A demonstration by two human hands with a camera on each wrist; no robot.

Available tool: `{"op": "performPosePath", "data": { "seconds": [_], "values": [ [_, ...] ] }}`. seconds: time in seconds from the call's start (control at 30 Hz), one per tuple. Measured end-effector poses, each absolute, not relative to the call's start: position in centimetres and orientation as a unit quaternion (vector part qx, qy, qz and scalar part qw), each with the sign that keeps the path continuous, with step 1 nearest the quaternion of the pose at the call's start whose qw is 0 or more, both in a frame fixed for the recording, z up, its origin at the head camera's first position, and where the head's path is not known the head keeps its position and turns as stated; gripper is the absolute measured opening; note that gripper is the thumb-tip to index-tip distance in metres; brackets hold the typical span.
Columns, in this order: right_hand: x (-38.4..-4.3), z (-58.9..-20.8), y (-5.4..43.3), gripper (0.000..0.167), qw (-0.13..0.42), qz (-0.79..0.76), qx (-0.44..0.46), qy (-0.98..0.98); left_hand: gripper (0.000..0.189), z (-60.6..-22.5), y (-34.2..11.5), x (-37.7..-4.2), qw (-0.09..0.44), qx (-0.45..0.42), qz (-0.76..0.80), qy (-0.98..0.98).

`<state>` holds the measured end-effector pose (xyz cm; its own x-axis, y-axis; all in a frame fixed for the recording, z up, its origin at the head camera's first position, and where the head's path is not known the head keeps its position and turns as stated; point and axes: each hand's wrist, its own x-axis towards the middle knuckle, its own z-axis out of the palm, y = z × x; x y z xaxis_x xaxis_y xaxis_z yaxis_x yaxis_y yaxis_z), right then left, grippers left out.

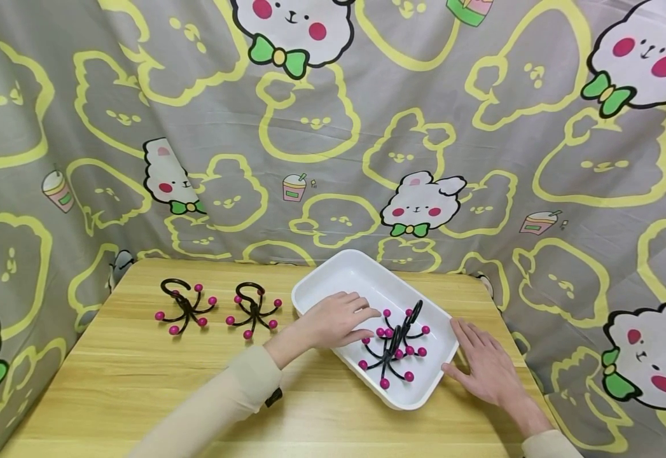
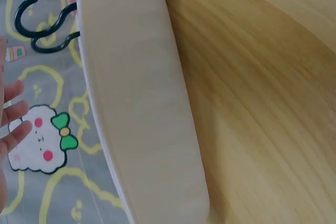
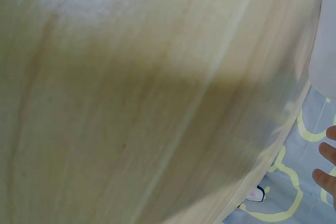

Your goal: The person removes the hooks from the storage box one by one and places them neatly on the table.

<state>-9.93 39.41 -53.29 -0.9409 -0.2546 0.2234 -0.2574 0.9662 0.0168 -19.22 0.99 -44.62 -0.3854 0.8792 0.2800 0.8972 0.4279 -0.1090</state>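
Note:
Two black claw-shaped hooks with magenta ball tips lie together in a white plastic bin (image 1: 333, 280), the nearer hook (image 1: 387, 356) overlapping the farther one (image 1: 415, 318). My left hand (image 1: 338, 318) is over the bin's left side, fingers stretched toward these hooks and holding nothing. Against the bin's right end rests my right hand (image 1: 487, 362), its fingers extended along the rim and its thumb near the corner. The left wrist view shows the bin's outer wall (image 2: 136, 87) and curved black hook tops (image 2: 47, 32) above its rim. Right fingertips (image 3: 325, 177) edge into the right wrist view.
Two more such hooks, one at far left (image 1: 186, 308) and one nearer the bin (image 1: 254, 312), lie on the wooden table (image 1: 138, 375). A black piece (image 1: 273, 397) pokes out beside the left sleeve. A patterned grey curtain (image 1: 333, 127) hangs behind the table.

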Motion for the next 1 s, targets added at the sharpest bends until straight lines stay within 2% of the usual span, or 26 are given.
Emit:
{"op": "performPosePath", "data": {
  "seconds": [0.53,1.0],
  "values": [
    [-9.9,-53.3,39.5,0.103,0.111,0.014,0.128,-0.985,0.047,-45.7,4.6,-18.3,0.139,-0.554,0.001,-0.821],
    [-9.9,-53.3,39.4,0.103,0.109,0.011,0.125,-0.986,0.046,-45.8,5.8,-18.1,0.14,-0.567,-0.007,-0.812]
  ]
}}
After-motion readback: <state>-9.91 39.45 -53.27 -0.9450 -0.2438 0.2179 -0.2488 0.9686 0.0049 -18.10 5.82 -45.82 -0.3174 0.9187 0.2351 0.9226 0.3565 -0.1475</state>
